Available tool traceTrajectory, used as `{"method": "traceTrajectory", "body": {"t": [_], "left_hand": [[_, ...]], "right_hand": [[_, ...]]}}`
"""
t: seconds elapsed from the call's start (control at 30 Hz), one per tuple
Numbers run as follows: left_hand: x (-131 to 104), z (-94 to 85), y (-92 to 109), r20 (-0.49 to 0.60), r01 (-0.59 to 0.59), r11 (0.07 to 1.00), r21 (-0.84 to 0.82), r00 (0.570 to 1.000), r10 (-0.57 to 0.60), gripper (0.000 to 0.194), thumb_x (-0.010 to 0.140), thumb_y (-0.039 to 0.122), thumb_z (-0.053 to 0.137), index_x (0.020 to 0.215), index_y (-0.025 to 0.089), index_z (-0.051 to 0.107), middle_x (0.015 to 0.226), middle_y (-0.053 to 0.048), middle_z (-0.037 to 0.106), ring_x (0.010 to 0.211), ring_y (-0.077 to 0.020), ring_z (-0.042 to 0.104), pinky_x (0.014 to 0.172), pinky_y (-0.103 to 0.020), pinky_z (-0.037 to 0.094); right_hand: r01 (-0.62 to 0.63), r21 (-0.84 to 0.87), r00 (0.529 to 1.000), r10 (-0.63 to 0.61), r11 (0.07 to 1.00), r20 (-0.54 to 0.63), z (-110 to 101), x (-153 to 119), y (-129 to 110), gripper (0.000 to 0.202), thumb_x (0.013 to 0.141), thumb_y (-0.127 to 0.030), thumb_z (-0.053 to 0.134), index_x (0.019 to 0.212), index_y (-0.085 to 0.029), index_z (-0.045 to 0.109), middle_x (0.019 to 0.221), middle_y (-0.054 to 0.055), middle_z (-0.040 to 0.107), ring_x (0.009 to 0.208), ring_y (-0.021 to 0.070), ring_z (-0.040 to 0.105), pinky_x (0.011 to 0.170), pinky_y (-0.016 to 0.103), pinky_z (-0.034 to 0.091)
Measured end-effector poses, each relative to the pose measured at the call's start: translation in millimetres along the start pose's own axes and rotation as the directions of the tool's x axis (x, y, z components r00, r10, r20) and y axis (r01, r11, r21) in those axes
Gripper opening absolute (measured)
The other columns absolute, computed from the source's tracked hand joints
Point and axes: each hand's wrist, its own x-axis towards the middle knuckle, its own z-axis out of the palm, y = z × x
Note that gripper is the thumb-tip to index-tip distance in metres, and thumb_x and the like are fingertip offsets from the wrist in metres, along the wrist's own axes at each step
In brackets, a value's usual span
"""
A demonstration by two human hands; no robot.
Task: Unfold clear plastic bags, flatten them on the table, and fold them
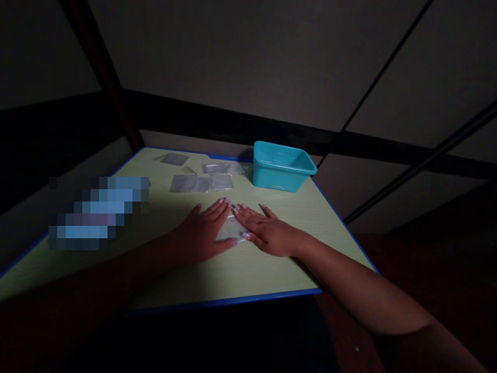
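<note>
The person's left hand (202,234) and right hand (268,234) lie flat, palms down and fingers extended, over the edges of a clear plastic packet (232,229), pinching nothing. It lies between them on the table (248,277); its contents cannot be made out. Beyond lie more clear packets (188,183). Far right, a turquoise tub (274,177) stands upright, its floor hidden.

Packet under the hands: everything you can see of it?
The packet looks like clear, shiny plastic with a whitish sheen. It lies flat on the pale-green tabletop, nearer the camera than the turquoise bin. The left hand and right hand rest over its sides, hiding part of it; its middle shows between them. Contents unclear.
</note>
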Motion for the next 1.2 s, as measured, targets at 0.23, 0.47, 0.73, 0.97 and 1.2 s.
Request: {"method": "traceTrajectory", "body": {"t": [0.23, 0.47, 0.73, 0.97, 1.2], "left_hand": [[-3, -2.6, 1, -0.002, 0.000, 1.000, 0.016, 1.000, 0.000, 0.080, 0.087, 0.061, 0.032, 0.147, 0.009, 0.021, 0.153, -0.016, 0.016, 0.141, -0.0316, 0.016, 0.107, -0.057, 0.021], [1, -15.2, 0, -0.196, -0.075, 0.997, -0.036, 0.978, 0.067, 0.064, 0.093, 0.048, 0.027, 0.146, 0.011, 0.025, 0.153, -0.015, 0.021, 0.141, -0.0290, 0.018, 0.108, -0.055, 0.020], [5, -22.3, -8, -0.302, -0.280, 0.949, -0.146, 0.926, 0.226, 0.049, 0.089, 0.040, 0.046, 0.134, 0.019, 0.050, 0.152, -0.011, 0.026, 0.137, -0.0309, 0.026, 0.111, -0.044, 0.026], [6, -9.2, -13, -0.151, -0.210, 0.973, -0.095, 0.969, 0.194, 0.051, 0.087, 0.045, 0.052, 0.136, 0.034, 0.046, 0.155, -0.004, 0.017, 0.140, -0.0352, 0.014, 0.109, -0.051, 0.022], [8, -7.0, -17, -0.060, -0.160, 0.984, -0.079, 0.986, 0.156, 0.052, 0.088, 0.049, 0.048, 0.138, 0.038, 0.040, 0.156, -0.005, 0.012, 0.141, -0.0359, 0.008, 0.108, -0.052, 0.022]], "right_hand": [[-0.017, -0.002, 0.999, 0.017, 1.000, 0.045, -3, 0, -2, 0.059, 0.097, -0.034, 0.031, 0.149, -0.019, 0.006, 0.154, 0.010, 0.007, 0.143, 0.0208, 0.004, 0.109, 0.059, 0.003], [-0.033, 0.052, 0.998, 0.036, 0.998, -0.047, -11, -4, 4, 0.057, 0.097, -0.035, 0.029, 0.149, -0.024, 0.006, 0.155, 0.009, 0.013, 0.142, 0.0219, 0.009, 0.108, 0.062, 0.005], [-0.200, -0.028, 0.888, 0.169, 0.979, -0.427, -27, -11, 44, 0.045, 0.093, -0.021, 0.034, 0.136, -0.018, 0.045, 0.135, 0.016, 0.044, 0.125, 0.0279, 0.038, 0.101, 0.047, 0.033], [-0.410, -0.187, 0.880, 0.334, 0.893, -0.338, -23, -8, 53, 0.046, 0.087, -0.012, 0.042, 0.129, -0.022, 0.056, 0.099, 0.013, 0.051, 0.093, 0.0255, 0.046, 0.084, 0.038, 0.039], [-0.296, -0.174, 0.951, 0.271, 0.939, -0.150, -24, -12, 54, 0.055, 0.080, -0.002, 0.045, 0.127, -0.027, 0.058, 0.096, 0.009, 0.050, 0.091, 0.0211, 0.044, 0.084, 0.033, 0.037]]}}
